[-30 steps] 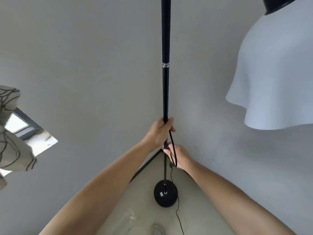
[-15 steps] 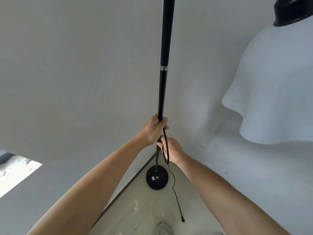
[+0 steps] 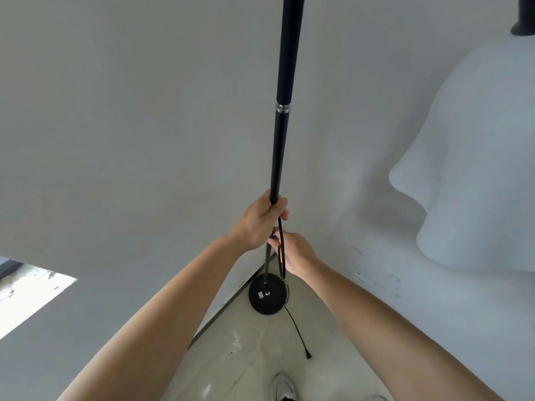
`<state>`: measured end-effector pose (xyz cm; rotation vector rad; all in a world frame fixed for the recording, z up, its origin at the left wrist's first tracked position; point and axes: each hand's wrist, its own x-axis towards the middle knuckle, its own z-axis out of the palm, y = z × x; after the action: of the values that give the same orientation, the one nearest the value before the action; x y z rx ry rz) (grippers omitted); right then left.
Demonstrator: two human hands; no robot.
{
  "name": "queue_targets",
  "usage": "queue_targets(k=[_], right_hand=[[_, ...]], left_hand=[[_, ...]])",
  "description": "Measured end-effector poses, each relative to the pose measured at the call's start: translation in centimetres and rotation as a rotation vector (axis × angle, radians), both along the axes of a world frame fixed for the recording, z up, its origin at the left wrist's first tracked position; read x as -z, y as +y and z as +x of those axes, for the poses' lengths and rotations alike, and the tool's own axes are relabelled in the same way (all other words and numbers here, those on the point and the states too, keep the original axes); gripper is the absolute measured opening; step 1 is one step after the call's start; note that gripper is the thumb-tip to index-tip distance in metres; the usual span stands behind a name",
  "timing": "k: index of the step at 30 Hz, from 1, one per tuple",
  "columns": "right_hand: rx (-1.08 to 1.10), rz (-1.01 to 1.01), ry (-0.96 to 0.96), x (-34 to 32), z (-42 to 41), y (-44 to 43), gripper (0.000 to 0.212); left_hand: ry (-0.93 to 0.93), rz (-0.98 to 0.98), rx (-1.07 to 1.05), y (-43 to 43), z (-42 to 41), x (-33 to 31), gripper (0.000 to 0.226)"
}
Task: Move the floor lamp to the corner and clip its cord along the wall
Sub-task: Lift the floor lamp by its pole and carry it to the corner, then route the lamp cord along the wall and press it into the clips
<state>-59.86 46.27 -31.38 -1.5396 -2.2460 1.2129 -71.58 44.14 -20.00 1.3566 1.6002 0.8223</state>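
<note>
A black floor lamp pole [image 3: 282,134] rises upright in front of me. Its round black base [image 3: 267,296] sits on the pale floor close to where two grey walls meet. The white lamp shade [image 3: 477,169] hangs at the right. My left hand [image 3: 262,221] is closed around the pole at mid height. Just below it, my right hand [image 3: 295,251] grips the pole together with a loop of the black cord [image 3: 282,250]. The cord's loose tail [image 3: 296,328] trails across the floor and ends near my feet.
Grey walls [image 3: 130,140] close in on both sides, with a dark skirting strip [image 3: 220,311] along the left one. A bright window opening [image 3: 26,296] is low at the left. My shoes [image 3: 282,389] stand on the floor tiles at the bottom.
The lamp base has come to sit closer to the wall corner, with both hands still on the pole. The view has shifted, and the patterned curtain at the left has gone out of sight.
</note>
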Motion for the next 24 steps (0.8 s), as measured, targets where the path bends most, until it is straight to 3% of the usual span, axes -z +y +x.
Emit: queue_targets(k=[9, 14, 19, 24], right_hand=[[-0.055, 0.014, -0.177, 0.9, 5.2, -2.7, 0.016], [0.000, -0.075, -0.296, 2.1, 9.9, -5.5, 0.027], [0.108, -0.156, -0.202, 1.4, 13.2, -7.8, 0.038], [0.138, -0.018, -0.193, -0.1, 16.1, -10.1, 0.039]], left_hand=[[0.027, 0.055, 0.063, -1.7, 2.7, 1.2, 0.031], [0.032, 0.102, -0.035, -2.5, 2.9, 1.5, 0.023], [0.089, 0.108, -0.091, -3.1, 3.7, 1.3, 0.023], [0.069, 0.070, -0.173, -3.2, 4.5, 1.0, 0.031]])
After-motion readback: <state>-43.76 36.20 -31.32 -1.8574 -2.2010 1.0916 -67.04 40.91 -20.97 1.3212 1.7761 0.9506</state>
